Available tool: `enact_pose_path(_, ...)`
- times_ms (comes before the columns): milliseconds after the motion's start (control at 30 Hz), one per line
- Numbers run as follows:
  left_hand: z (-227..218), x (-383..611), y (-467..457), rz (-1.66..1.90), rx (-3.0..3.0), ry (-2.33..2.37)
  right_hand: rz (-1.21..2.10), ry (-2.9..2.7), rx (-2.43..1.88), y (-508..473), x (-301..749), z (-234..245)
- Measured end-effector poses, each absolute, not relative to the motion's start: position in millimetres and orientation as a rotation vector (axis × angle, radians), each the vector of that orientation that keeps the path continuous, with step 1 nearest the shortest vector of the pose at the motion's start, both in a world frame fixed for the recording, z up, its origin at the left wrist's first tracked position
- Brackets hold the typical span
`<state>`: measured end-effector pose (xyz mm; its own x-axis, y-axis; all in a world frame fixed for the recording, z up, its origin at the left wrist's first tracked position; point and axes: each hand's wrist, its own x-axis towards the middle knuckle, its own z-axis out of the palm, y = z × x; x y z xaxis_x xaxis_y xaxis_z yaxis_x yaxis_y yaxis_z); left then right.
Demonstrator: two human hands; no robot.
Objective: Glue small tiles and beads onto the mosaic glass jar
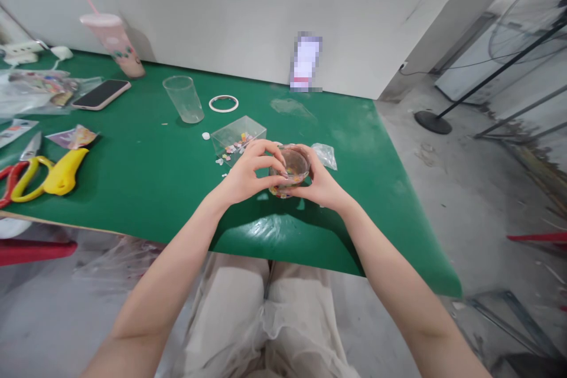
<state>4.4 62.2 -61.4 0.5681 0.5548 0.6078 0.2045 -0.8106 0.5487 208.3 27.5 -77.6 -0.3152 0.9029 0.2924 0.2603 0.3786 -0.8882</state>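
A small clear round cup [296, 166] with colourful bits on its side stands between my two hands, over the green table near its front. My right hand [322, 184] is wrapped round its right side, thumb at the front. Against the left side and rim press the fingers of my left hand [252, 172], curled with the tips near the opening. Just behind my left hand lies a clear plastic box [243, 127] with small coloured pieces in it, some spilled beside it. A small clear plastic bag [325, 155] is right of the cup.
Farther left stand a clear plastic cup [183, 100], a roll of tape [224, 104] and a pink drink cup [113, 41]. A phone [103, 95], yellow-handled scissors [33, 177] and plastic packets lie at the left. A blurred-out phone-like screen [305, 62] leans on the wall.
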Motion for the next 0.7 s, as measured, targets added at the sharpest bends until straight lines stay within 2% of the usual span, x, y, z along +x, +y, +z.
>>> enact_pose_path(267, -62.2, 4.1, 61.8, 1.138, 2.325, 0.619, 0.955, -1.775, -0.987, 27.6, 207.4, -79.3)
enact_pose_path(467, -56.6, -4.5, 54.5, 1.118, 2.071, 0.604, 0.975, -1.744, -0.977, 27.8, 206.7, -81.7)
enact_pose_path(700, -52.4, -14.4, 55.3, 1.779, 1.519, 0.962, 1.025, -1.702, -0.956, 27.6, 206.9, -84.2)
